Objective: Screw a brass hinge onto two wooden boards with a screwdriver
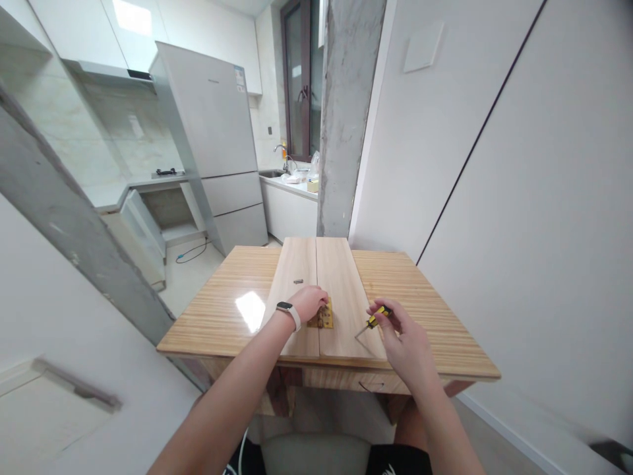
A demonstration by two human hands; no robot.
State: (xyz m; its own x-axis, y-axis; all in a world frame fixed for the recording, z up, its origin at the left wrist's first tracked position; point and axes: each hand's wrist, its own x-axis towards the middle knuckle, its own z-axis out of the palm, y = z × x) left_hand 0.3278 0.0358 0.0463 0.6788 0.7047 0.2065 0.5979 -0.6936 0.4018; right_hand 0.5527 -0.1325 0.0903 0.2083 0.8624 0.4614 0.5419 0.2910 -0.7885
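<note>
Two pale wooden boards lie side by side on the table, a left board (294, 264) and a right board (339, 270). A brass-coloured hinge (328, 318) spans the seam between them near the front. My left hand (310, 302) is over the hinge, its fingers pinched together at the upper edge; whatever is between the fingertips is hidden. In my right hand (406, 336) is a yellow and black screwdriver (378, 318), its shaft slanting down left with the tip close to the right board. Small metal screws (298, 282) lie on the left board.
Beneath the boards is a wood-grain table (217, 310) with a drawer (356, 380) at its front. A grey fridge (212, 125) and a sink counter (291, 198) stand behind. White panels (519, 198) rise close on the right.
</note>
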